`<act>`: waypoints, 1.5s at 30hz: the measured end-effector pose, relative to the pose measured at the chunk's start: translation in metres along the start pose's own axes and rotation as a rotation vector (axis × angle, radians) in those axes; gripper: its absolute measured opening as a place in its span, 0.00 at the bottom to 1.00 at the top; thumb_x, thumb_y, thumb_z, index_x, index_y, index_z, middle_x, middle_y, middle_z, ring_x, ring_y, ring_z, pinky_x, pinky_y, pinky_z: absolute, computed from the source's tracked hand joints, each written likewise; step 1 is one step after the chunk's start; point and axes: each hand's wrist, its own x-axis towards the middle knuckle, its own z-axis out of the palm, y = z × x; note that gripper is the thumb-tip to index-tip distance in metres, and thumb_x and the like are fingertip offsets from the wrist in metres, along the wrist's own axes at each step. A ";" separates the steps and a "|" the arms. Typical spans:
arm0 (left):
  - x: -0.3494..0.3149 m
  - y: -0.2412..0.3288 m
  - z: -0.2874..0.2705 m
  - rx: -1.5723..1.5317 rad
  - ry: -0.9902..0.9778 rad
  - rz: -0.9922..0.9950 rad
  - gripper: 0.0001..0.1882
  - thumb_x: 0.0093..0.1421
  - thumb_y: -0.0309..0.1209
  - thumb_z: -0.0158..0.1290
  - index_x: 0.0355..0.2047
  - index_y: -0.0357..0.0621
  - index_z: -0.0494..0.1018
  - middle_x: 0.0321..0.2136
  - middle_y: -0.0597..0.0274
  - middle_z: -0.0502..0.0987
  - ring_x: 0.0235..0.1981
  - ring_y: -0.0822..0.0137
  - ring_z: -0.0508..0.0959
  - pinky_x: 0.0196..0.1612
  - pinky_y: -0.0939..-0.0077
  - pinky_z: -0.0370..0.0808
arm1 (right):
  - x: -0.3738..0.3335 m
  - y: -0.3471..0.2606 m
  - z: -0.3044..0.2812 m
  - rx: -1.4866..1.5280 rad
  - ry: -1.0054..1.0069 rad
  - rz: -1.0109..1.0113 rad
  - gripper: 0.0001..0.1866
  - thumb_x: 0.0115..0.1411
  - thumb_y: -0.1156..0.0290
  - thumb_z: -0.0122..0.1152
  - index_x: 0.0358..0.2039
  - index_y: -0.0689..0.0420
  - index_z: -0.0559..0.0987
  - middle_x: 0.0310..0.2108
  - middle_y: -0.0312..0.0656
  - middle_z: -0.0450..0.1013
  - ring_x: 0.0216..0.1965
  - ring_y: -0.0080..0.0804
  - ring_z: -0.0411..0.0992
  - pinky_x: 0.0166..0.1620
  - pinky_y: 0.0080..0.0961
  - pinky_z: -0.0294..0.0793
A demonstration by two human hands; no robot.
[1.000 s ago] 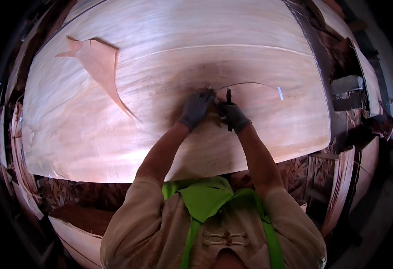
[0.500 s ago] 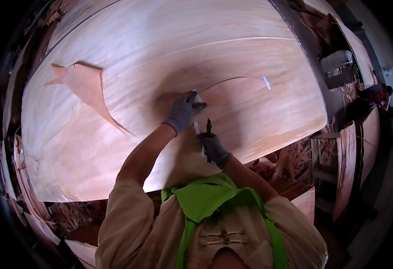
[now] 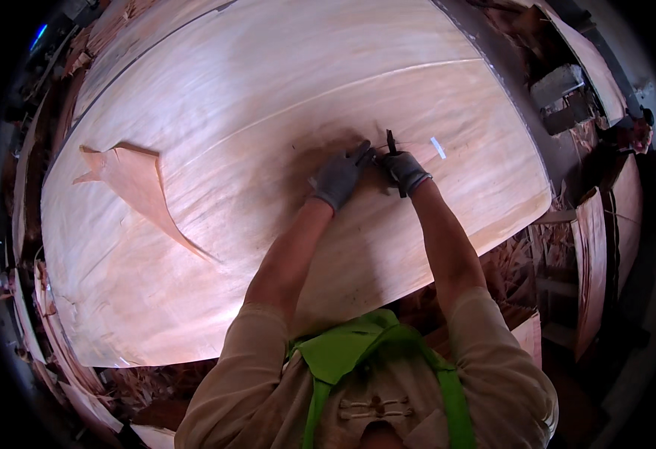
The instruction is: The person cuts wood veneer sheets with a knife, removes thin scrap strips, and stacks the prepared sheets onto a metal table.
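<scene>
Nearest, short of the sheet, are your tan long-sleeved shirt (image 3: 231, 367) and the bright green fabric bib (image 3: 358, 348) over it. Under the sheet's near edge lie torn reddish-brown wood scraps (image 3: 511, 266). Then comes the sheet itself, a broad pale wood veneer sheet (image 3: 268, 179) spread out in front of you.

Both your forearms reach over the sheet's near edge. Your left hand (image 3: 339, 178), in a grey knit glove, rests on the sheet right of its middle, fingers stretched toward the other hand — you can't tell from here whether they pinch anything. Your right hand (image 3: 408, 172), gloved alike, is just beside it, fingers wrapped around a slim black stick-shaped tool (image 3: 390, 141) that points toward the sheet's far side.

Near the sheet's right edge, a short white strip (image 3: 438, 148) lies flat. On the sheet's left part sits a tapering orange-tan veneer offcut (image 3: 133, 179). Beyond the sheet's far right edge stands a grey block (image 3: 558, 86).
</scene>
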 end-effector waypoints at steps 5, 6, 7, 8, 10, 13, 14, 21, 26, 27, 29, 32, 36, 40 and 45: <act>0.004 -0.012 0.026 0.086 0.134 0.060 0.20 0.60 0.31 0.41 0.53 0.60 0.65 0.50 0.58 0.69 0.44 0.52 0.73 0.45 0.62 0.72 | -0.031 0.015 -0.003 0.281 -0.013 0.100 0.08 0.55 0.65 0.59 0.26 0.56 0.77 0.16 0.29 0.66 0.15 0.19 0.62 0.16 0.19 0.59; -0.007 -0.019 0.025 0.149 0.198 0.105 0.19 0.60 0.31 0.42 0.52 0.61 0.66 0.51 0.58 0.69 0.45 0.52 0.72 0.46 0.62 0.72 | -0.054 -0.001 0.018 0.292 0.039 0.181 0.08 0.55 0.65 0.59 0.26 0.56 0.77 0.14 0.30 0.65 0.13 0.19 0.61 0.15 0.19 0.58; -0.005 -0.014 0.023 0.123 0.170 0.090 0.19 0.59 0.31 0.42 0.51 0.62 0.67 0.51 0.59 0.69 0.44 0.53 0.72 0.46 0.61 0.72 | -0.065 0.008 0.028 0.319 0.047 0.213 0.07 0.55 0.66 0.58 0.26 0.56 0.77 0.15 0.30 0.65 0.13 0.19 0.60 0.15 0.19 0.57; -0.003 -0.012 0.020 0.102 0.140 0.071 0.19 0.59 0.30 0.43 0.50 0.63 0.68 0.52 0.60 0.68 0.44 0.54 0.72 0.46 0.61 0.72 | -0.073 0.017 0.035 0.348 0.050 0.244 0.07 0.55 0.67 0.58 0.26 0.56 0.77 0.15 0.30 0.65 0.13 0.18 0.60 0.15 0.19 0.57; 0.000 -0.007 0.007 0.130 0.071 0.035 0.19 0.58 0.30 0.43 0.49 0.63 0.70 0.53 0.61 0.67 0.43 0.55 0.73 0.46 0.61 0.72 | -0.083 0.019 0.037 0.307 0.099 0.175 0.06 0.55 0.67 0.59 0.26 0.55 0.77 0.15 0.30 0.65 0.13 0.18 0.60 0.15 0.19 0.57; -0.001 0.012 -0.014 0.237 0.001 0.036 0.18 0.57 0.29 0.44 0.48 0.62 0.71 0.54 0.62 0.65 0.42 0.57 0.73 0.45 0.62 0.72 | -0.075 0.035 0.004 0.265 0.175 -0.004 0.07 0.54 0.67 0.61 0.28 0.56 0.78 0.16 0.30 0.67 0.15 0.17 0.62 0.17 0.18 0.59; 0.001 0.024 -0.016 0.255 0.011 0.064 0.19 0.56 0.29 0.44 0.48 0.61 0.70 0.54 0.62 0.65 0.41 0.58 0.73 0.44 0.61 0.72 | -0.067 0.038 -0.017 0.186 0.177 -0.016 0.08 0.53 0.67 0.61 0.30 0.57 0.78 0.16 0.30 0.68 0.16 0.16 0.64 0.17 0.18 0.60; 0.009 0.061 0.053 0.003 0.059 0.180 0.20 0.54 0.29 0.46 0.48 0.56 0.69 0.53 0.66 0.65 0.41 0.60 0.72 0.38 0.63 0.72 | -0.062 0.038 -0.060 0.276 -0.011 0.086 0.09 0.47 0.74 0.64 0.29 0.63 0.79 0.22 0.36 0.74 0.21 0.23 0.69 0.23 0.22 0.68; 0.012 0.089 0.040 0.162 0.082 0.227 0.17 0.53 0.29 0.47 0.45 0.56 0.71 0.51 0.64 0.66 0.42 0.60 0.72 0.38 0.63 0.72 | -0.075 0.080 -0.047 0.348 0.212 0.048 0.10 0.51 0.69 0.61 0.29 0.63 0.78 0.22 0.37 0.73 0.21 0.22 0.70 0.23 0.20 0.68; 0.012 0.089 0.038 0.195 0.079 0.217 0.17 0.53 0.30 0.47 0.45 0.56 0.71 0.51 0.63 0.66 0.42 0.59 0.72 0.38 0.62 0.72 | -0.084 0.074 -0.038 0.305 0.213 0.105 0.09 0.51 0.69 0.61 0.28 0.63 0.78 0.22 0.37 0.73 0.21 0.22 0.69 0.23 0.19 0.67; 0.008 0.079 0.044 0.119 0.184 0.238 0.17 0.53 0.30 0.46 0.44 0.56 0.72 0.48 0.64 0.69 0.42 0.59 0.71 0.39 0.61 0.71 | -0.108 0.051 -0.024 0.254 0.166 0.231 0.09 0.53 0.68 0.60 0.30 0.62 0.78 0.22 0.35 0.72 0.19 0.21 0.67 0.21 0.18 0.65; 0.026 0.079 0.050 -0.038 0.235 0.269 0.16 0.54 0.29 0.46 0.43 0.55 0.73 0.46 0.63 0.71 0.43 0.58 0.71 0.43 0.62 0.70 | -0.109 0.060 -0.047 0.520 0.173 0.049 0.10 0.55 0.67 0.58 0.34 0.61 0.77 0.22 0.35 0.71 0.17 0.20 0.65 0.20 0.19 0.64; 0.015 0.073 0.037 0.100 0.286 0.236 0.18 0.55 0.27 0.44 0.46 0.53 0.71 0.46 0.60 0.72 0.43 0.55 0.72 0.46 0.64 0.69 | -0.130 0.002 -0.077 0.596 -0.212 -0.067 0.15 0.56 0.64 0.58 0.42 0.56 0.73 0.19 0.33 0.68 0.14 0.17 0.61 0.17 0.16 0.59; -0.012 0.110 0.031 -0.346 -0.177 -0.115 0.19 0.56 0.29 0.45 0.50 0.46 0.68 0.52 0.56 0.68 0.51 0.56 0.68 0.54 0.66 0.65 | -0.161 -0.039 -0.053 -0.103 -0.306 -0.156 0.16 0.58 0.65 0.56 0.45 0.57 0.72 0.17 0.32 0.69 0.13 0.17 0.62 0.16 0.14 0.61; -0.109 0.153 0.013 0.063 0.006 0.022 0.27 0.56 0.30 0.45 0.57 0.42 0.59 0.56 0.51 0.62 0.54 0.54 0.65 0.57 0.62 0.60 | -0.183 0.049 -0.057 -0.075 -0.392 -0.231 0.13 0.56 0.66 0.57 0.31 0.66 0.74 0.23 0.41 0.71 0.23 0.23 0.72 0.27 0.21 0.71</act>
